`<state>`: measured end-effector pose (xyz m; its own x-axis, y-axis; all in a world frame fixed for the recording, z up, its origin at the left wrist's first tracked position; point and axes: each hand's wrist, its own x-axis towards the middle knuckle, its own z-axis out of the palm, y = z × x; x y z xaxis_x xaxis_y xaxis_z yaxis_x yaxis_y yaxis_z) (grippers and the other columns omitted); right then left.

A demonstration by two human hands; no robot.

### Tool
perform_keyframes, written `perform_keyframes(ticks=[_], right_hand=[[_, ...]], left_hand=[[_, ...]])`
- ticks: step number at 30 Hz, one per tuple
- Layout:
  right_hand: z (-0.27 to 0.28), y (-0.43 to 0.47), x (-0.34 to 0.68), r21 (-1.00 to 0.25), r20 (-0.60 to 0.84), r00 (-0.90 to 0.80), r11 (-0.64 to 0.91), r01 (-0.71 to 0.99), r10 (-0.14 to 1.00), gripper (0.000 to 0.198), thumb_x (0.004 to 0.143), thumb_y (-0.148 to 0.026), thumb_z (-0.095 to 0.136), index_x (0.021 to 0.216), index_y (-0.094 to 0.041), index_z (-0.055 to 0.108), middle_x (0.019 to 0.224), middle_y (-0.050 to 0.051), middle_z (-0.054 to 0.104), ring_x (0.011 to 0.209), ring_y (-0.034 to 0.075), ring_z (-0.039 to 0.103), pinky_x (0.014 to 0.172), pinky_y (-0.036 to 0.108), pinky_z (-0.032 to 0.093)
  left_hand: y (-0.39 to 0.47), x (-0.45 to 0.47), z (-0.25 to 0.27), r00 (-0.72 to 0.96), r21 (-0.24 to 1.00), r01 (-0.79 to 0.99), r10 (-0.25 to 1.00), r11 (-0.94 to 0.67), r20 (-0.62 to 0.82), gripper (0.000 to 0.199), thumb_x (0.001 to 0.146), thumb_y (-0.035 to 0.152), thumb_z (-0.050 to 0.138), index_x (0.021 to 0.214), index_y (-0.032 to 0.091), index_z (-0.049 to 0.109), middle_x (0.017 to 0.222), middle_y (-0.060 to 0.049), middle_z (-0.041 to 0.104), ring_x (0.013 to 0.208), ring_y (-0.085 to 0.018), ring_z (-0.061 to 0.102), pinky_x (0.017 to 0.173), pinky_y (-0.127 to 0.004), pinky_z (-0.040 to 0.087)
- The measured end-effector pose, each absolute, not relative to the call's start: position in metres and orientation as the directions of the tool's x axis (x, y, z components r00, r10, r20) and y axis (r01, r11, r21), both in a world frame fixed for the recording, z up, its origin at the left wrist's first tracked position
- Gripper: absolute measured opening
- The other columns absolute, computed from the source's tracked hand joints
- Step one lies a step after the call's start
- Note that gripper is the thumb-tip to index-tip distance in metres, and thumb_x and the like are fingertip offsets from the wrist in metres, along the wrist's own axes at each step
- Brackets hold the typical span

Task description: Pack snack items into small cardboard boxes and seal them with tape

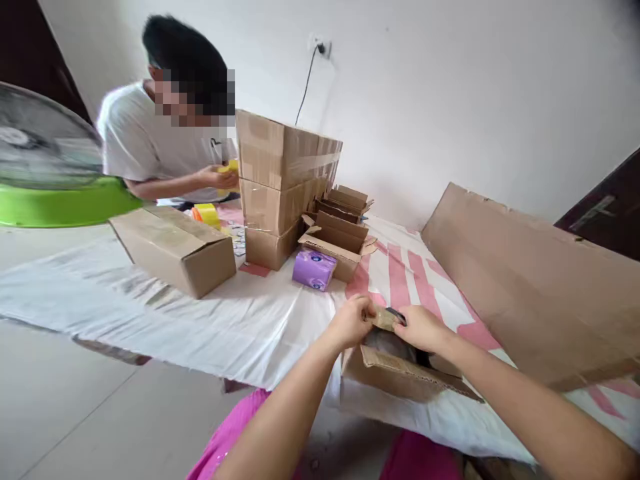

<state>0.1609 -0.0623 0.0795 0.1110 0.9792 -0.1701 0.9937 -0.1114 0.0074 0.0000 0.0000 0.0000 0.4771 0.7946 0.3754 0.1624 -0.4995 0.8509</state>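
Observation:
Right in front of me an open cardboard box (400, 387) stands at the table's near edge, with dark items (390, 343) partly visible inside. Above its opening, my left hand (353, 323) pinches one end of a small tan piece (384, 319). My right hand (420, 327) grips the other end, its fingers closed near a black object (397, 315). Whether the tan piece is tape, a packet or cardboard, I cannot tell. Beyond my left hand lies a purple plastic-wrapped pack (314, 269), leaning by another open carton (337, 240).
Taped cartons (265, 207) are stacked ahead, with a closed box (175, 247) to their left. A co-worker (160, 140) holds something yellow behind them, near a yellow tape roll (207, 215). A large cardboard sheet (540, 287) stands at right; a green-based fan (60, 203) at left.

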Motion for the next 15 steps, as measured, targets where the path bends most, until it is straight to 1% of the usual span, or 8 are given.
perform_keyframes(ticks=[4, 7, 10, 13, 15], right_hand=[[0.076, -0.061, 0.166, 0.028, -0.157, 0.156, -0.154, 0.988, 0.975, 0.018, 0.082, -0.031, 0.054, 0.085, -0.018, 0.067, 0.082, 0.008, 0.071, 0.070, 0.019, 0.064, 0.052, 0.025, 0.028], [0.074, -0.060, 0.167, 0.049, -0.137, 0.173, -0.167, 0.985, 0.975, 0.020, 0.081, -0.032, 0.054, 0.084, -0.017, 0.067, 0.084, 0.010, 0.072, 0.072, 0.020, 0.064, 0.052, 0.026, 0.028], [0.074, -0.061, 0.166, 0.065, -0.112, 0.172, -0.166, 0.984, 0.979, 0.020, 0.081, -0.031, 0.054, 0.084, -0.017, 0.067, 0.086, 0.011, 0.072, 0.076, 0.021, 0.065, 0.054, 0.027, 0.029], [0.073, -0.061, 0.167, 0.071, -0.082, 0.173, -0.167, 0.983, 0.982, 0.018, 0.081, -0.030, 0.054, 0.085, -0.017, 0.066, 0.087, 0.010, 0.072, 0.079, 0.021, 0.065, 0.057, 0.027, 0.030], [0.073, -0.060, 0.177, 0.078, -0.054, 0.204, -0.200, 0.977, 0.977, 0.018, 0.080, -0.029, 0.054, 0.085, -0.016, 0.066, 0.087, 0.011, 0.072, 0.078, 0.021, 0.064, 0.057, 0.027, 0.031]], left_hand=[[-0.001, -0.003, 0.002, 0.483, 0.849, 0.163, 0.791, -0.503, 0.376, 0.021, 0.062, -0.003, 0.056, 0.066, 0.017, 0.060, 0.081, 0.001, 0.059, 0.078, -0.013, 0.059, 0.073, -0.023, 0.044], [-0.002, -0.003, 0.004, 0.480, 0.851, 0.171, 0.796, -0.496, 0.368, 0.023, 0.061, -0.004, 0.055, 0.066, 0.017, 0.061, 0.085, 0.000, 0.061, 0.079, -0.014, 0.061, 0.074, -0.024, 0.045], [-0.003, -0.003, 0.005, 0.479, 0.855, 0.189, 0.805, -0.484, 0.350, 0.023, 0.060, -0.003, 0.056, 0.067, 0.018, 0.062, 0.088, -0.001, 0.062, 0.081, -0.015, 0.062, 0.075, -0.025, 0.046], [-0.003, -0.003, 0.006, 0.476, 0.856, 0.198, 0.810, -0.477, 0.342, 0.021, 0.062, -0.002, 0.056, 0.066, 0.018, 0.063, 0.089, -0.001, 0.063, 0.082, -0.016, 0.063, 0.076, -0.025, 0.046], [-0.003, -0.004, 0.007, 0.471, 0.857, 0.204, 0.815, -0.473, 0.338, 0.022, 0.060, -0.003, 0.056, 0.065, 0.018, 0.062, 0.090, -0.001, 0.064, 0.084, -0.016, 0.063, 0.077, -0.026, 0.047]])
